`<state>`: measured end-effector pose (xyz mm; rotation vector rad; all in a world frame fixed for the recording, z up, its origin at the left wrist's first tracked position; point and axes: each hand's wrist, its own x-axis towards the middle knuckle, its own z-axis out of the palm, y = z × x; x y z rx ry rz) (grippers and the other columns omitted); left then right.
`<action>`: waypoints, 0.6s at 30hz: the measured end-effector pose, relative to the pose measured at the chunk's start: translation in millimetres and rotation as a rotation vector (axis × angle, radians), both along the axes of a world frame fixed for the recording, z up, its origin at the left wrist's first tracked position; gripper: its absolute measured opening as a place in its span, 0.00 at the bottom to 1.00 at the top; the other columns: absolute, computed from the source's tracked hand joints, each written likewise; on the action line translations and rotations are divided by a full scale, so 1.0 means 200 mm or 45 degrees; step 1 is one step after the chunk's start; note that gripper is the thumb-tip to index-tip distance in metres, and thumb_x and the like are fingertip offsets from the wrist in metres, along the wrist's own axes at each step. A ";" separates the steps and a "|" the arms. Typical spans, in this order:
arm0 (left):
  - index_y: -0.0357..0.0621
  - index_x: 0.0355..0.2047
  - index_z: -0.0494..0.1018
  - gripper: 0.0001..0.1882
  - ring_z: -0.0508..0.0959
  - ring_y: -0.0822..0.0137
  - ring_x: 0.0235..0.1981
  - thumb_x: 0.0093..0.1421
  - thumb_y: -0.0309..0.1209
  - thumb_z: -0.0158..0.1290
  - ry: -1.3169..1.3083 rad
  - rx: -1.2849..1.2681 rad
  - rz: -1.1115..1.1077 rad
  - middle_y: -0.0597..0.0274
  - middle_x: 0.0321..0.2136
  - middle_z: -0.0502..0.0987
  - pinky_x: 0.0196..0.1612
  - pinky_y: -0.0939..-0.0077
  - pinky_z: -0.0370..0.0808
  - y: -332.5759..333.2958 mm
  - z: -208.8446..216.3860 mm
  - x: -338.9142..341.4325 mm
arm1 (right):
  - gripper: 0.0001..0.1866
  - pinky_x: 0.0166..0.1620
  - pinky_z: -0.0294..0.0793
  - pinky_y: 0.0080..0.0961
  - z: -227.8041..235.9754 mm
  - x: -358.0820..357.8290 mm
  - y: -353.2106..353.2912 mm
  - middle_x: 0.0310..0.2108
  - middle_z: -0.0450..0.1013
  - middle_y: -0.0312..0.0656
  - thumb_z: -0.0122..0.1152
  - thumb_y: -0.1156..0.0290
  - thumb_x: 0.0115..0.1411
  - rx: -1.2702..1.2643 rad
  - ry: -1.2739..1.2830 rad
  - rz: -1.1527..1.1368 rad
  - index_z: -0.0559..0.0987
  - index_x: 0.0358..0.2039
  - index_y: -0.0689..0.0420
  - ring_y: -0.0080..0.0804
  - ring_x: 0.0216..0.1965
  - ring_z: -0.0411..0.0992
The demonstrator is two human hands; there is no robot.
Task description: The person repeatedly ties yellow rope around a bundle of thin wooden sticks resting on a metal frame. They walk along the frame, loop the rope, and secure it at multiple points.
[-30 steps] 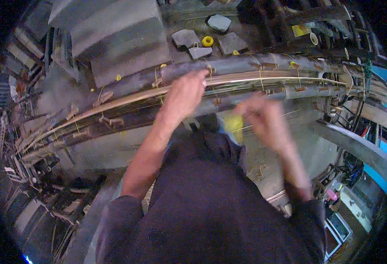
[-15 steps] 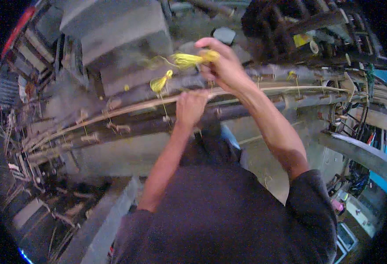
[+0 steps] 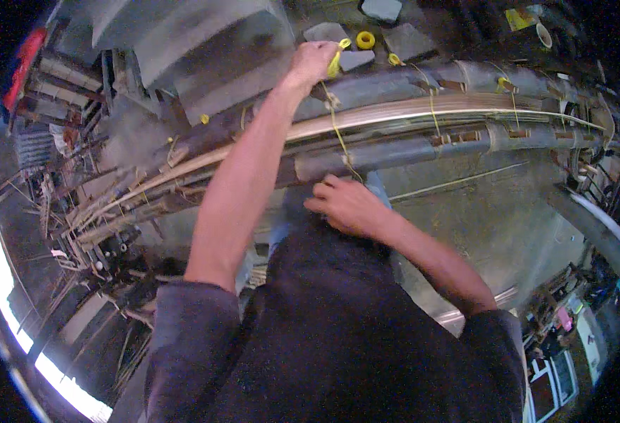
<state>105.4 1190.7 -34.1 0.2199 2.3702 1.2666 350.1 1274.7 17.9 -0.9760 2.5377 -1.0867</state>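
Observation:
My left hand (image 3: 312, 62) reaches across to the far side of a long bundle of thin wooden strips (image 3: 394, 113). Its fingers are closed on a small hank of yellow string (image 3: 335, 65). From near that hank a thin yellow cord (image 3: 339, 134) runs across the strips and down over the near dark pipe (image 3: 402, 149). Close to my body, just below that pipe, is my right hand (image 3: 352, 206), its fingers curled but apart. The cord's lower end passes near its fingertips; I see nothing held there.
A far dark pipe (image 3: 387, 86) runs alongside the strips. More yellow ties (image 3: 434, 113) cross the bundle at intervals. Beyond lie a yellow ring-shaped roll (image 3: 365, 40) and grey slabs (image 3: 409, 42). Scrap sticks (image 3: 49, 190) crowd the left side.
The yellow hank was in my right hand and is now in my left. My left hand has moved farther away, my right hand back toward my body. The view has shifted.

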 end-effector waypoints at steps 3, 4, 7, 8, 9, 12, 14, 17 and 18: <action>0.40 0.37 0.76 0.19 0.78 0.64 0.30 0.62 0.45 0.47 -0.022 0.095 -0.164 0.59 0.28 0.79 0.37 0.66 0.74 -0.18 0.17 -0.06 | 0.38 0.45 0.76 0.34 0.29 0.19 0.12 0.41 0.72 0.43 0.62 0.78 0.47 0.026 -0.064 -0.307 0.65 0.61 0.50 0.42 0.35 0.74; 0.41 0.38 0.76 0.20 0.79 0.59 0.34 0.63 0.46 0.47 0.260 -0.089 -0.224 0.57 0.31 0.80 0.39 0.64 0.74 -0.32 0.19 -0.14 | 0.36 0.45 0.76 0.33 0.34 0.25 0.12 0.42 0.72 0.43 0.62 0.77 0.49 -0.065 -0.348 -0.355 0.64 0.61 0.51 0.40 0.35 0.74; 0.43 0.41 0.76 0.20 0.78 0.51 0.42 0.63 0.47 0.47 0.545 -0.265 -0.211 0.53 0.37 0.80 0.44 0.61 0.74 -0.74 0.26 -0.21 | 0.31 0.43 0.76 0.30 0.38 0.43 -0.10 0.42 0.72 0.42 0.60 0.73 0.56 -0.555 -1.292 -0.626 0.64 0.61 0.53 0.35 0.36 0.74; 0.43 0.41 0.76 0.20 0.78 0.49 0.44 0.63 0.47 0.47 0.554 -0.233 -0.167 0.53 0.39 0.80 0.45 0.60 0.74 -0.81 0.29 -0.21 | 0.29 0.42 0.76 0.31 0.28 0.40 -0.29 0.40 0.72 0.42 0.59 0.72 0.57 -0.940 -1.607 -0.830 0.65 0.60 0.54 0.35 0.35 0.74; 0.44 0.41 0.76 0.20 0.78 0.49 0.43 0.63 0.47 0.47 0.548 -0.146 -0.200 0.52 0.39 0.80 0.45 0.61 0.74 -0.84 0.33 -0.18 | 0.26 0.41 0.76 0.31 0.13 0.33 -0.48 0.38 0.73 0.42 0.58 0.71 0.59 -1.197 -1.767 -1.057 0.66 0.58 0.55 0.34 0.35 0.75; 0.44 0.45 0.75 0.20 0.77 0.51 0.45 0.63 0.46 0.47 0.399 0.012 -0.230 0.51 0.42 0.79 0.49 0.62 0.72 -0.97 0.47 0.13 | 0.16 0.38 0.75 0.31 -0.16 0.20 -0.73 0.33 0.74 0.41 0.57 0.69 0.62 -0.955 -1.285 -1.033 0.71 0.49 0.58 0.32 0.33 0.74; 0.44 0.47 0.75 0.19 0.77 0.52 0.48 0.63 0.43 0.49 0.272 -0.008 -0.250 0.50 0.45 0.78 0.52 0.63 0.71 -1.04 0.51 0.36 | 0.06 0.36 0.75 0.29 0.03 0.19 -0.63 0.29 0.74 0.40 0.58 0.71 0.61 -0.379 -0.450 -0.689 0.79 0.36 0.58 0.29 0.32 0.73; 0.39 0.43 0.74 0.17 0.78 0.50 0.41 0.58 0.38 0.55 0.555 -0.022 -0.283 0.49 0.39 0.78 0.45 0.59 0.73 -1.10 0.32 0.68 | 0.02 0.33 0.74 0.30 0.81 -0.19 -0.54 0.24 0.71 0.39 0.62 0.79 0.51 0.266 -0.086 -0.618 0.79 0.26 0.59 0.33 0.33 0.74; 0.40 0.41 0.74 0.17 0.78 0.52 0.39 0.57 0.39 0.55 0.751 -0.112 -0.367 0.51 0.37 0.78 0.43 0.59 0.73 -1.08 0.29 0.71 | 0.06 0.34 0.74 0.33 1.01 -0.37 -0.63 0.26 0.71 0.43 0.63 0.80 0.47 0.542 0.155 -0.319 0.78 0.28 0.60 0.41 0.34 0.74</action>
